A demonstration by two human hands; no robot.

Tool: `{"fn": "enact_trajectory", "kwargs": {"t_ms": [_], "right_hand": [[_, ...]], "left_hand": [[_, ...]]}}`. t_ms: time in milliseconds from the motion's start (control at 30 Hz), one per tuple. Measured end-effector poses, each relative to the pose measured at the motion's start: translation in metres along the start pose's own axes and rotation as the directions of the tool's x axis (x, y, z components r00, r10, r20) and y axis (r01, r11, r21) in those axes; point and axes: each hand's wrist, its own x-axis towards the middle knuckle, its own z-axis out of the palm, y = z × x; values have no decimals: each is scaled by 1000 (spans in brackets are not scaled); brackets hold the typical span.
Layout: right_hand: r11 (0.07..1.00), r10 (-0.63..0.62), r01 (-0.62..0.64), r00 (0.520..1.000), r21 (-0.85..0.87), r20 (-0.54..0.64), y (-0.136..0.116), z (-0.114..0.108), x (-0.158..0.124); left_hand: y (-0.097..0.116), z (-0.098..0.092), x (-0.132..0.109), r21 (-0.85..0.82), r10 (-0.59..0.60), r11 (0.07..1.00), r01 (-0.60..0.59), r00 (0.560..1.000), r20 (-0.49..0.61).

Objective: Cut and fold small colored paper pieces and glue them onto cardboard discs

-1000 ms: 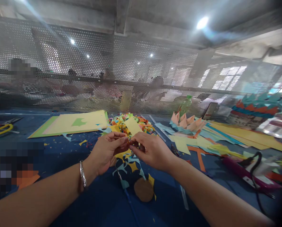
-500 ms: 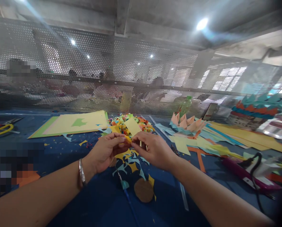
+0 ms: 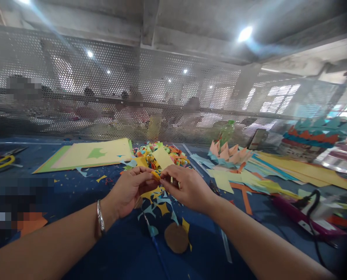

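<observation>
Between my two hands is a small piece of yellow paper, pinched at its ends by the fingertips. My left hand, with a silver bangle at the wrist, grips it from the left. From the right, the thumb and forefinger of my right hand close on its other end. Under and around the hands lie yellow and light-blue paper scraps. Nearer to me are a round brown cardboard disc and a thin blue-handled tool with a scrap of light-blue paper at its upper part.
Behind the hands is a heap of colourful paper bits. Stacked paper sheets and yellow-handled scissors lie left. On the right are a peach paper flower, paper strips and a purple glue gun or similar device with a black cord.
The view has shifted very slightly. Both hands stay together on the yellow paper, with only small finger movement and the piece turned a little.
</observation>
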Motion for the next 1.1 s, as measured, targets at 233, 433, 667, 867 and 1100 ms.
{"fn": "enact_trajectory", "kwargs": {"t_ms": [233,433,667,867,1100], "right_hand": [[1000,-5,5,1000,8,-6,-2,0,0],[1000,-4,4,1000,3,-10,-3,-1,0],[999,-15,15,1000,-32,-25,-1,0,0],[999,-23,21,999,-44,-23,-1,0,-1],[999,-20,19,1000,-29,-23,-2,0,0]], "left_hand": [[-1,1,-1,-17,3,1000,-3,1000,-1],[-3,-2,1,-14,10,1000,-10,1000,16],[-3,0,1,3,24,1000,-24,1000,0],[-4,-1,2,52,61,997,-60,998,-16],[-10,-5,6,133,113,985,-111,994,-3]]}}
